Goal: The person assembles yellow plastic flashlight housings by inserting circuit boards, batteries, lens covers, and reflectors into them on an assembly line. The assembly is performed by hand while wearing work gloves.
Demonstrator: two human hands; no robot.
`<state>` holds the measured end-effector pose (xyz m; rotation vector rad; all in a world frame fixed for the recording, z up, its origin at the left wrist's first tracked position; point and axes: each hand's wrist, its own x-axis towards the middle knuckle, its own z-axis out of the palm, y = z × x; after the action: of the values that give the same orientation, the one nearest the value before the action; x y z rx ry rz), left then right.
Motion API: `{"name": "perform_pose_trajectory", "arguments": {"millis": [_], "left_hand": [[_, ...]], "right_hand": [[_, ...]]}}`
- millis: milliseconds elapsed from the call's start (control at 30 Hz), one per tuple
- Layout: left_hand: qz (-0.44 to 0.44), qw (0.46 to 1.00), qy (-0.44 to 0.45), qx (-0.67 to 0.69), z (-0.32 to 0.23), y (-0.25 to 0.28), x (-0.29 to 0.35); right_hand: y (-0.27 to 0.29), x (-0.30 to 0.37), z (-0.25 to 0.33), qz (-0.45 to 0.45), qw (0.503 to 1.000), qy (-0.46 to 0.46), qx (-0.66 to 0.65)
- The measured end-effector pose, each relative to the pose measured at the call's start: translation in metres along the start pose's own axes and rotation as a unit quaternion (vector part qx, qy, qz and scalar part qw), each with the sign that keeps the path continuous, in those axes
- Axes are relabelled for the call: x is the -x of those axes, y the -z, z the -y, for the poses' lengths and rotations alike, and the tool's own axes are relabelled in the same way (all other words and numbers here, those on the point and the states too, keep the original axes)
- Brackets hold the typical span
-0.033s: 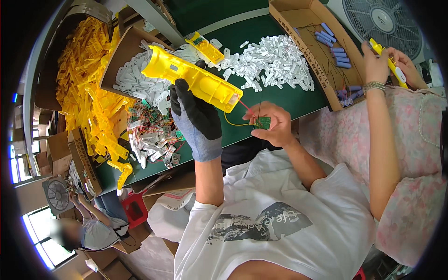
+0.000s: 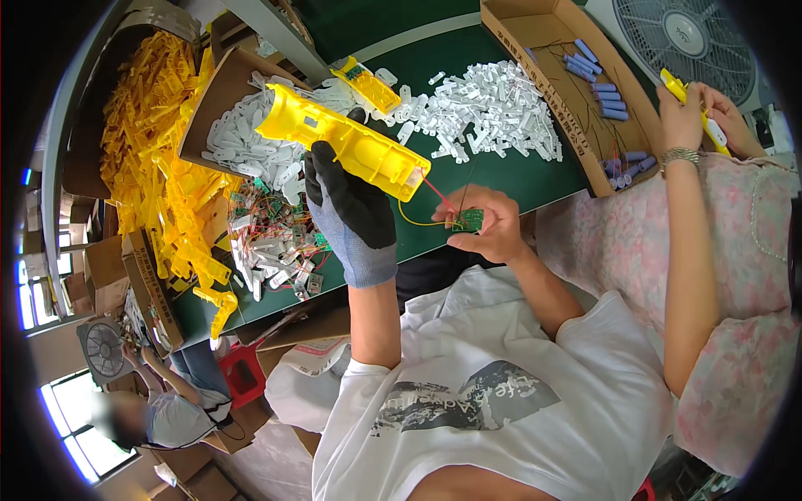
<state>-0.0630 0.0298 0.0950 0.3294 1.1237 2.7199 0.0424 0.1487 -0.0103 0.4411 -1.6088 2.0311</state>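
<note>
Housing of yellow moulded plastic (image 2: 372, 157), long, trough-shaped, ribbed hollow facing the camera, is raised at a tilt above the dark green table (image 2: 518, 182). Left hand in a grey-and-black glove (image 2: 355, 217): fingers wrapped about the housing near its middle, one dark fingertip visible past the far edge. Bare right hand (image 2: 494, 234): fingers narrow, pinching a small green circuit board (image 2: 473, 220) just beyond the housing's right end; contact behind the board is hidden. A thin red wire (image 2: 438, 194) and a slack yellow wire (image 2: 411, 222) run from that end toward the board. Handling, as judged: housing light, stiff, rather smooth, best gripped across its side walls; board light but fragile, to be taken by its edges, clear of the wire joints; wires soft and easily strained. Nearby: small white plastic pieces (image 2: 493, 108) heaped on the table; cardboard box (image 2: 551, 92) containing blue cylindrical cells (image 2: 612, 107).
</note>
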Motion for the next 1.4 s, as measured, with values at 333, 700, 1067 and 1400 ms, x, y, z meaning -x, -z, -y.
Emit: {"name": "perform_pose_trajectory", "arguments": {"millis": [333,700,1067,1400], "left_hand": [[-0.052,0.994,-0.073,-0.061,0.003,0.020,-0.018],[-0.017,0.993,-0.017,-0.117,0.007,0.022,-0.034],[-0.040,0.923,-0.217,-0.314,0.002,0.027,-0.022],[0.044,0.983,0.052,-0.171,0.019,0.060,0.024]], "right_hand": [[-0.001,-0.005,0.013,-0.065,0.997,0.039,0.031],[0.006,-0.024,0.039,0.062,0.954,-0.008,0.295],[0.010,-0.017,0.048,-0.049,0.956,-0.264,-0.115],[0.006,-0.037,0.039,-0.041,0.956,-0.291,0.016]]}}
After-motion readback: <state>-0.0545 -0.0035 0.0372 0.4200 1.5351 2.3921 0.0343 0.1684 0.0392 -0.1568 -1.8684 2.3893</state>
